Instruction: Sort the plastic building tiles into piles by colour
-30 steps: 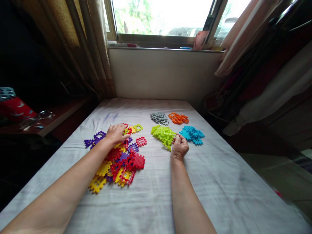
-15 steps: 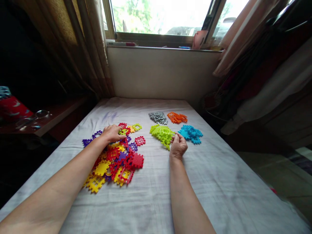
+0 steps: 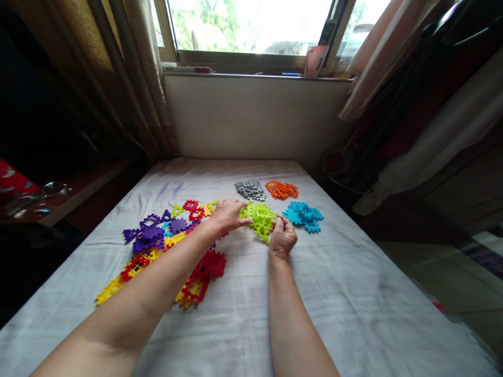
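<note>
Across the lower frame, pale sheet [image 3: 223, 335]; left of centre on it, mixed heap of red, yellow and purple pieces [image 3: 151, 241]; near frame centre, lime-green pile [image 3: 261, 217]; at its left edge, left hand [image 3: 228, 214], thumb and fingers parted, grip impossible to tell; at its right edge, right hand [image 3: 283, 239], fingertips curled together, hold unclear

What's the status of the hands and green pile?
Left hand open at left edge of green pile. Right hand curled at its right edge. Left forearm partly covers mixed pile.
</note>
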`<state>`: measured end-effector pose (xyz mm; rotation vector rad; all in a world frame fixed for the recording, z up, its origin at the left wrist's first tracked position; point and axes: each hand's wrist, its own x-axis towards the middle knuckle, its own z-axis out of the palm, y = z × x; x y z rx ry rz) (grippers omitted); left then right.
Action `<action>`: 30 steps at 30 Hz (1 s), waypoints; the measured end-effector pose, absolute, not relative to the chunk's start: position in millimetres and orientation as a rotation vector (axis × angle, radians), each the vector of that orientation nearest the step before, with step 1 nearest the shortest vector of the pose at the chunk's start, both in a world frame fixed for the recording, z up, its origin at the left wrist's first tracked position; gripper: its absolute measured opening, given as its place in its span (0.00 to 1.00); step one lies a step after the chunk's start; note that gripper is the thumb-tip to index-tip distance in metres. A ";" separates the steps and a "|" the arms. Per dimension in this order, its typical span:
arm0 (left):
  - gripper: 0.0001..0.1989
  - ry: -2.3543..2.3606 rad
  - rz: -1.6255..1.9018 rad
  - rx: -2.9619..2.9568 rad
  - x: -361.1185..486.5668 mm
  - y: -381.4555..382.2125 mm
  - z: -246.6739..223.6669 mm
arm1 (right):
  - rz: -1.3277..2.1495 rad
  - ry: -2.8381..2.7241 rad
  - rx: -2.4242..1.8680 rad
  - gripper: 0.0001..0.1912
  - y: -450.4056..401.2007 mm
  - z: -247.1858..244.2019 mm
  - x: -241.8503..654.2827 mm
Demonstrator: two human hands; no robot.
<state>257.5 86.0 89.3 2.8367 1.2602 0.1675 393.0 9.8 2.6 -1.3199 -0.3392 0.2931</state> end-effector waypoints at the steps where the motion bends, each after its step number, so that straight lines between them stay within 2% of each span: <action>1: 0.26 1.255 0.159 2.841 267.2 86.0 88.1 | 0.289 -0.341 -1.323 0.17 9.9 2.8 392.9; 12: 0.28 1.280 0.140 2.879 290.3 90.1 81.8 | 0.290 -0.388 -1.366 0.17 9.1 3.0 390.0; 23: 0.14 1.702 -0.006 2.772 207.6 123.6 77.0 | 0.297 -0.357 -1.369 0.17 8.5 6.8 389.1; 30: 0.12 1.678 0.095 2.735 208.3 117.9 73.2 | 0.293 -0.367 -1.344 0.17 8.9 5.9 389.4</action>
